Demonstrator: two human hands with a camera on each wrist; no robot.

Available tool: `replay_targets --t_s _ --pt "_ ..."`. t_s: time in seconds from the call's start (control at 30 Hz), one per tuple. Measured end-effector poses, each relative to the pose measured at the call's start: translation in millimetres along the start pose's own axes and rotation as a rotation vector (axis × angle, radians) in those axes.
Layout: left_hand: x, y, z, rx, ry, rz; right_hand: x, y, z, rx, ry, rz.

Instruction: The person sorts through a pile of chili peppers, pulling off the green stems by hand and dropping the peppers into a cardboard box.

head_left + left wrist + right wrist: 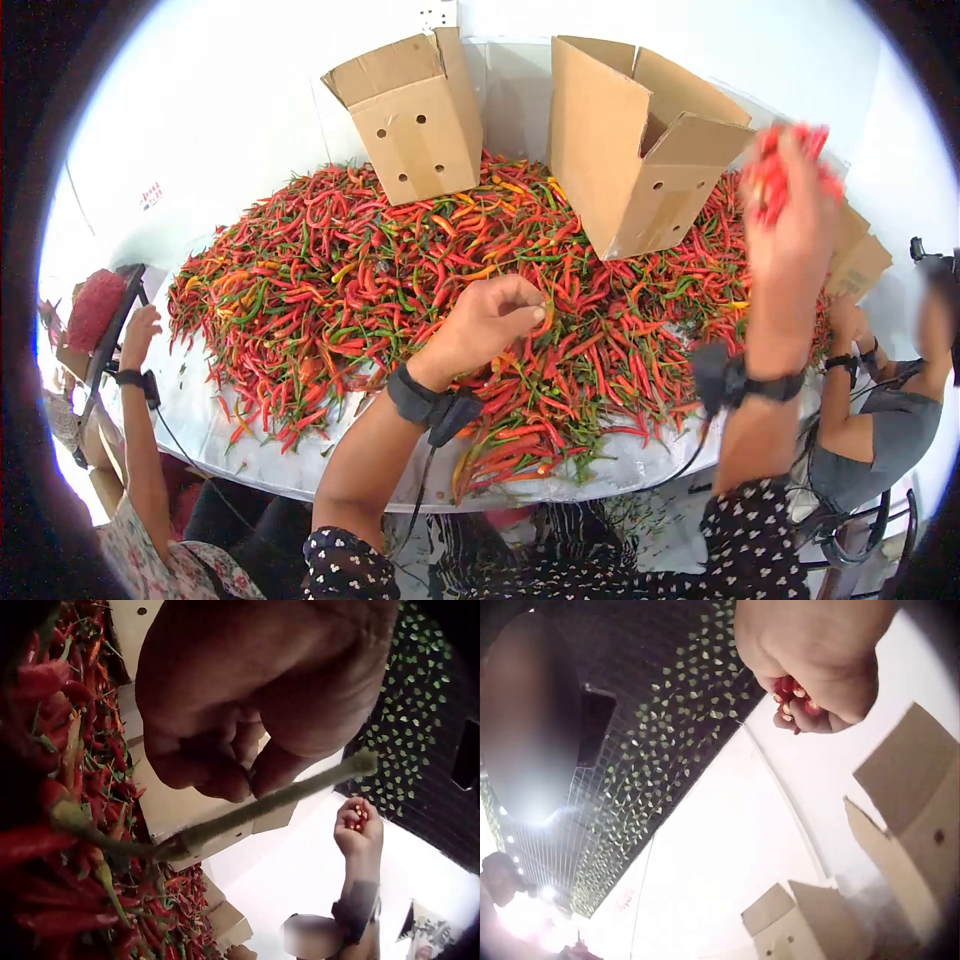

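Observation:
A large heap of red, orange and green chili peppers (330,260) covers the table. My left hand (487,325) is low over its front middle, fingers bent and thumb tip near the index finger. In the left wrist view a green stalk (262,806) crosses just below the fingertips of my left hand (225,697); I cannot tell whether they pinch it. My right hand (790,225) is raised at the right, beyond the large open box, gripping a bunch of red chili peppers (768,180). The right wrist view shows red pods (784,690) between its curled fingers.
Two cardboard boxes stand on the heap, a smaller one (415,135) at the back and a larger open one (615,150) to the right. Another carton (860,260) is at the far right. People sit left (150,480) and right (875,430). Cables hang from the wrist cameras.

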State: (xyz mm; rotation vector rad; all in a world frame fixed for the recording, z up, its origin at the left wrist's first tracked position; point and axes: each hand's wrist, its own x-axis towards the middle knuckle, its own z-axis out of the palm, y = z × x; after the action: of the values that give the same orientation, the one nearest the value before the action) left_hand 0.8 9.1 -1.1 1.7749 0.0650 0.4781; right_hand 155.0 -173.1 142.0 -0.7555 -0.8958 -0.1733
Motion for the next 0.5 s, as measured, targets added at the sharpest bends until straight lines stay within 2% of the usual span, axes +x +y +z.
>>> replay_targets --t_s 0.07,0.13,0.2,0.23,0.27,0.33,0.37,0.43,0.47,0.5 --pt "0.1 0.1 -1.3 0.020 -0.010 0.032 51.7 2.7 18.7 -0.161 0.084 -0.220" --pt "0.1 -0.6 0.8 0.036 -0.022 0.052 109.6 19.4 12.2 -0.823 -0.078 -0.111" --pt "-1.5 -3.4 1.4 0.030 -0.060 0.059 126.6 24.8 11.9 -0.776 -0.342 0.302" --pt "-1.7 -0.8 1.0 0.061 -0.070 0.103 124.5 37.9 10.4 -1.007 -0.146 -0.144" --pt "-4.5 4.6 -2.3 0.099 -0.098 0.041 122.1 40.9 2.9 -0.885 -0.076 -0.197" --pt "-9.3 13.9 -4.6 0.054 -0.174 0.074 66.6 2.9 14.0 -0.693 -0.172 -0.211" --pt "-13.6 20.3 -4.1 0.052 -0.158 0.059 42.9 -2.4 9.0 -0.680 -0.220 -0.148" --pt "-18.0 30.6 -2.9 0.069 -0.333 -0.015 -6.4 -9.3 3.5 -0.665 -0.288 -0.064" --pt "-18.3 29.4 -2.9 0.071 -0.325 -0.019 -33.4 -10.8 4.5 -0.670 -0.309 -0.041" --pt "-18.1 26.3 -2.3 0.179 -0.318 0.045 -53.6 -13.2 0.1 -0.725 -0.393 0.135"
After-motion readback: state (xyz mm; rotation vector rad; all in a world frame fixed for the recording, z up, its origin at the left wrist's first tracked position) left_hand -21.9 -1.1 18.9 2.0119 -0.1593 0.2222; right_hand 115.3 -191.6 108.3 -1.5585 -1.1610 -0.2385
